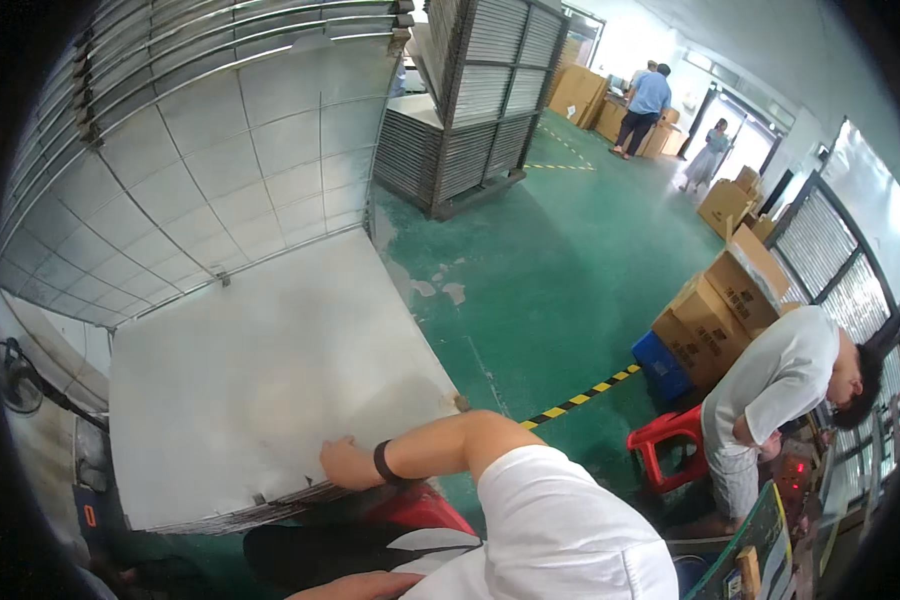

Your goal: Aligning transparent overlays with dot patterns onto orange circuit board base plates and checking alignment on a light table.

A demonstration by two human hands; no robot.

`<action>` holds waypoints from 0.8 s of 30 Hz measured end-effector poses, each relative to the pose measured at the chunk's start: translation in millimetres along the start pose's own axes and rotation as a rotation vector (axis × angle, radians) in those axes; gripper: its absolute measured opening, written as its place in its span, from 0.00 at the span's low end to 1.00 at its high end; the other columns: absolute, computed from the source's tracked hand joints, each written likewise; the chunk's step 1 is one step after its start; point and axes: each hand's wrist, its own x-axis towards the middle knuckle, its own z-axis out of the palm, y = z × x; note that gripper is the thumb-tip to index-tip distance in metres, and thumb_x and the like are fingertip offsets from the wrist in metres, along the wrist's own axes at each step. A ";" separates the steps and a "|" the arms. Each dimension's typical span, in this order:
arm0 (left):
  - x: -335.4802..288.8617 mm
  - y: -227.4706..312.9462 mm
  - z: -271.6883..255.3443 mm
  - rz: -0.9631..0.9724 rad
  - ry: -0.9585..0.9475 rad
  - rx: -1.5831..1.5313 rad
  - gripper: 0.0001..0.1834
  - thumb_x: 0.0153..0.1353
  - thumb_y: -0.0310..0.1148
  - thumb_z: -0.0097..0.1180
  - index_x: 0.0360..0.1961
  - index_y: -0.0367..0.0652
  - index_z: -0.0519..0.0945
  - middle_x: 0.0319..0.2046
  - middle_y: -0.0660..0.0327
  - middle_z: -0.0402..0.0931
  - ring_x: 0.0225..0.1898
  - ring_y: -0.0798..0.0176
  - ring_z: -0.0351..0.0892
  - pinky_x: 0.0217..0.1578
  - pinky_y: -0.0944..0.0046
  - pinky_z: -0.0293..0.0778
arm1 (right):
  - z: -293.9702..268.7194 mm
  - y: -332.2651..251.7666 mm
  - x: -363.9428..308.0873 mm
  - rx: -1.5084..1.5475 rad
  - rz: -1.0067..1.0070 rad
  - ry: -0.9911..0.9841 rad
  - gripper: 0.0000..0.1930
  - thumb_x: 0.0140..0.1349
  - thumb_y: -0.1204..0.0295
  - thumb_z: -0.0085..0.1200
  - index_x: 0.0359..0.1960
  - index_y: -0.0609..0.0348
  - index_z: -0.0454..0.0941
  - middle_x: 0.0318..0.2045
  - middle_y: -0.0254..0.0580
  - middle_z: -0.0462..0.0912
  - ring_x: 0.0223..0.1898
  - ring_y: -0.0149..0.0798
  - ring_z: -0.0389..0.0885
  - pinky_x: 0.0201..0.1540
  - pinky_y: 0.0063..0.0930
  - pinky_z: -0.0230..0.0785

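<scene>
A large pale white sheet (260, 390) lies flat on a stack of wire rack shelves (240, 515). My right hand (348, 464), with a black band at the wrist, is at the sheet's near edge. Its fingers look bent and closed at that edge, though their undersides are hidden. Only a strip of my left forearm (360, 587) shows at the lower edge; the left hand itself is out of the picture. Above the sheet's far side, raised wire rack shelves (200, 150) tilt upward.
Another dark-framed rack (470, 100) stands beyond on the green floor. To the right, a person in white (780, 370) bends near a red stool (670, 445) and cardboard boxes (715, 310). Yellow-black tape (582, 398) crosses the floor. Two more people stand farther off.
</scene>
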 end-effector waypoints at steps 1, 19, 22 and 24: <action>2.0 3.5 -4.6 -0.001 -0.020 0.039 0.28 0.61 0.33 0.42 0.62 0.34 0.64 0.58 0.48 0.70 0.59 0.53 0.68 0.59 0.60 0.60 | -21.4 2.8 6.0 -0.001 0.011 0.006 0.12 0.49 0.67 0.58 0.35 0.57 0.83 0.35 0.53 0.80 0.36 0.52 0.80 0.37 0.50 0.75; -52.4 -28.5 202.4 -0.369 1.984 0.023 0.30 0.60 0.41 0.53 0.57 0.29 0.66 0.47 0.40 0.74 0.50 0.42 0.73 0.53 0.52 0.66 | -314.9 -407.1 -40.5 0.227 -2.084 0.406 0.22 0.53 0.63 0.58 0.46 0.63 0.71 0.48 0.55 0.72 0.48 0.50 0.72 0.49 0.46 0.66; -1.5 -5.1 268.4 -0.562 2.471 -0.111 0.29 0.60 0.41 0.54 0.55 0.28 0.68 0.42 0.41 0.76 0.45 0.41 0.74 0.47 0.50 0.68 | -276.4 -428.1 -133.1 0.056 -2.403 0.265 0.28 0.52 0.61 0.60 0.51 0.64 0.68 0.54 0.59 0.68 0.55 0.54 0.68 0.53 0.51 0.61; 40.6 24.3 310.0 -0.547 2.791 -0.398 0.23 0.61 0.35 0.55 0.54 0.32 0.70 0.44 0.44 0.76 0.46 0.43 0.75 0.47 0.54 0.70 | -253.2 -428.6 -194.9 -0.033 -2.588 0.106 0.27 0.53 0.62 0.59 0.53 0.61 0.68 0.54 0.55 0.68 0.58 0.54 0.66 0.56 0.58 0.57</action>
